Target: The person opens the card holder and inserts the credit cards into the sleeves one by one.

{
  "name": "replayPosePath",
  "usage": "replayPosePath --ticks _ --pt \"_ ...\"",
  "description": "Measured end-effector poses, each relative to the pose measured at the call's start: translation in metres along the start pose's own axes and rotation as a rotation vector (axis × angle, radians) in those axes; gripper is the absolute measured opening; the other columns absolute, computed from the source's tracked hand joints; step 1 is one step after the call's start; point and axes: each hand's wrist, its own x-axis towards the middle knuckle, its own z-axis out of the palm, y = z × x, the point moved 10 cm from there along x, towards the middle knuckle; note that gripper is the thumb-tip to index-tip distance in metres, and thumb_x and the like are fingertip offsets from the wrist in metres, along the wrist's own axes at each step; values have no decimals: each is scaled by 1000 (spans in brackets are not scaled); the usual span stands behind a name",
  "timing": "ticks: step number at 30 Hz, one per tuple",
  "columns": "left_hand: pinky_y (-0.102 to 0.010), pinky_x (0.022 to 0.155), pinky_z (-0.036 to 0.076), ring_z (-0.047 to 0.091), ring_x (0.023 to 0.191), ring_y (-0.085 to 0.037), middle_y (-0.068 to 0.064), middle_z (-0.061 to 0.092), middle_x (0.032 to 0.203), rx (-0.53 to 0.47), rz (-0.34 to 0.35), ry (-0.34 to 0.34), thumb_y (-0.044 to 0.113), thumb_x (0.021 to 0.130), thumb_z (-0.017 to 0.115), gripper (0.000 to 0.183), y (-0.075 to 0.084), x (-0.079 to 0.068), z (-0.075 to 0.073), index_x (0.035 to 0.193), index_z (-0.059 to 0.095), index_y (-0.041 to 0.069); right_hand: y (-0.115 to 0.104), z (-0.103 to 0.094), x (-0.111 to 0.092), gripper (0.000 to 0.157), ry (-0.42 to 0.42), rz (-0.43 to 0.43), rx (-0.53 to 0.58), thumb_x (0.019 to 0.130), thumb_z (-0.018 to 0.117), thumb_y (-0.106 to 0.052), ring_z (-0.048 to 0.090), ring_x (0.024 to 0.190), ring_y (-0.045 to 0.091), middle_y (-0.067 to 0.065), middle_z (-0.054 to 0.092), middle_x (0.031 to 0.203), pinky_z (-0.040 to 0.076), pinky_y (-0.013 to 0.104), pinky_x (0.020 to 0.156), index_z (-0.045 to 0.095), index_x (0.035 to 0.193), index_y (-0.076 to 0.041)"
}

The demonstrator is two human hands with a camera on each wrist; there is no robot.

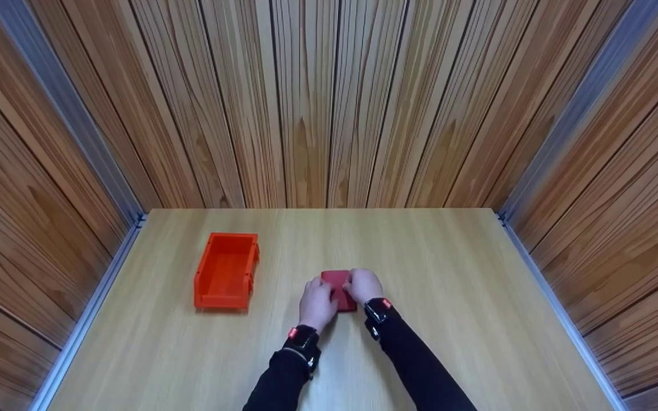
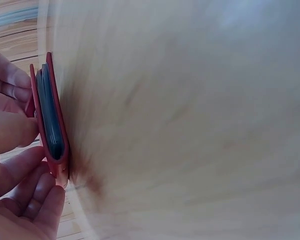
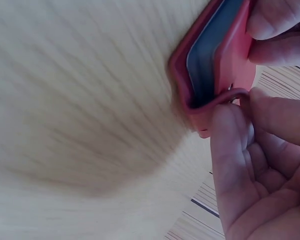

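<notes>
A red card holder (image 1: 338,288) lies on the table between both hands. In the left wrist view it is seen edge-on, folded, with dark, glossy sleeves (image 2: 51,117) between its covers. My left hand (image 1: 316,305) holds its left side, the fingers bent at the edge. From the right, my right hand (image 1: 364,285) grips it near the far right corner. The right wrist view shows a thumb and finger pinching a narrow red strap (image 3: 237,93) with a small metal fastener beside it. Another hand's fingers touch the cover higher up. Parts of the holder are hidden by the fingers.
An orange-red open bin (image 1: 227,268) stands on the table to the left of the hands. Wood-panelled walls (image 1: 306,114) rise behind and at both sides, with metal rails (image 1: 557,331) along the table's side edges. Black wrist straps with devices (image 1: 303,342) sit on both wrists.
</notes>
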Motion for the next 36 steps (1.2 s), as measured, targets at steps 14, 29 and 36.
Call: replayPosePath --ticks 14,29,36 --pt "-43 74 48 55 88 -30 -10 56 92 -14 -19 -5 9 73 79 14 -3 -1 2 79 66 5 9 5 -1 14 -14 60 124 79 72 3 62 74 24 2 63 72 51 40 73 65 74 -7" --pt "-40 71 47 53 85 -28 -8 54 89 -20 0 -7 9 72 80 17 -2 0 1 80 65 4 12 8 6 19 -66 101 143 75 77 1 58 71 19 1 62 71 49 37 70 61 70 -10" --pt "-40 72 47 53 85 -28 -7 53 89 -13 -6 -19 10 74 81 18 -3 0 2 80 65 5 8 8 8 23 -115 130 115 75 78 1 58 71 21 2 59 70 49 38 72 58 69 -9"
